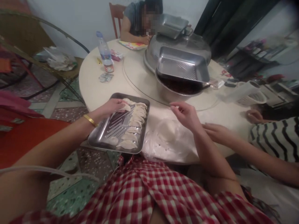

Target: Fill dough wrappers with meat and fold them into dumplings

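My left hand (pixel 114 106), with a gold bangle on its wrist, is closed on a dumpling (pixel 125 107) over the far left part of a metal tray (pixel 147 124). A row of folded dumplings (pixel 136 119) lines the tray's right side. Nearer its front edge lies another pale dumpling (pixel 112 141). My right hand (pixel 185 114) is raised above the table with its fingers pinched together; what they hold, if anything, is too small to name. Below it, a pile of round dough wrappers (pixel 167 130) rests on a clear plastic sheet (pixel 171 152).
Behind are a steel bowl of dark filling (pixel 179 87), an empty metal tray (pixel 182 65) on its rim, and a large lidded pan (pixel 151 51). A bottle (pixel 104 49) and small jar (pixel 108 67) stand left. Another person's hand (pixel 216 132) reaches in close at right.
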A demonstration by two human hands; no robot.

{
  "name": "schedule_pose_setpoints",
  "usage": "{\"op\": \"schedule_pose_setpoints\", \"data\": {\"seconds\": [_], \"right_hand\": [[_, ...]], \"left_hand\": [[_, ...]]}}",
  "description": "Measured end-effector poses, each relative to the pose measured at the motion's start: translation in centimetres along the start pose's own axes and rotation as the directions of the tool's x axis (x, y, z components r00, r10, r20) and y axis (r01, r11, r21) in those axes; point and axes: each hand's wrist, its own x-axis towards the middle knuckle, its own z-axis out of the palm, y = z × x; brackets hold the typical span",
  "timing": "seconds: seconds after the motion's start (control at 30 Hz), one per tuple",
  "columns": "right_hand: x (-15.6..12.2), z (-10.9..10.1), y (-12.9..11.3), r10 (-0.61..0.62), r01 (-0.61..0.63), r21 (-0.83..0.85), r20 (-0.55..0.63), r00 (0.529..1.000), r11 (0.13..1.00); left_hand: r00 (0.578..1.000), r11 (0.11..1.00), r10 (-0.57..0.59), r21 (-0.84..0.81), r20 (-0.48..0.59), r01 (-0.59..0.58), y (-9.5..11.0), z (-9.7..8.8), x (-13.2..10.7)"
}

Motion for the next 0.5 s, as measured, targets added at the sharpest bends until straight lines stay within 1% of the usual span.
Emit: {"op": "schedule_pose_setpoints", "data": {"seconds": [0.07,0.1,0.17,0.23,0.3,0.37,0.43,0.5], "right_hand": [[-0.9,-0.7,0.5,0.063,-0.062,0.023,-0.022,0.998,0.998],[-1.1,-0.9,0.7,0.097,-0.096,0.027,-0.032,0.995,0.995],[-1.2,-1.3,1.4,0.153,-0.152,0.022,-0.062,0.986,0.988],[-1.0,-1.5,2.6,0.184,-0.185,-0.002,-0.115,0.976,0.983],[-1.1,-1.7,4.0,0.232,-0.240,-0.025,-0.167,0.958,0.971],[-1.5,-2.0,5.5,0.304,-0.314,-0.028,-0.188,0.934,0.949],[-2.3,-2.4,6.5,0.355,-0.365,-0.019,-0.189,0.915,0.931],[-3.1,-2.8,6.8,0.372,-0.382,-0.018,-0.193,0.908,0.924]], "left_hand": [[0.999,1.000,-0.014,0.021,0.039,0.013,0.1,-0.4,-0.9],[0.996,0.999,-0.027,0.044,0.079,0.024,0.1,-0.6,-1.5],[0.981,0.992,-0.080,0.112,0.177,0.060,0.0,-1.2,-3.0],[0.960,0.978,-0.145,0.185,0.238,0.101,-0.2,-1.7,-4.6],[0.952,0.963,-0.178,0.242,0.249,0.117,-0.4,-2.0,-6.0],[0.951,0.951,-0.188,0.287,0.247,0.114,-0.7,-2.2,-6.9],[0.946,0.938,-0.194,0.330,0.261,0.101,-1.0,-2.3,-7.4],[0.939,0.925,-0.200,0.369,0.281,0.087,-1.1,-2.2,-7.4]]}}
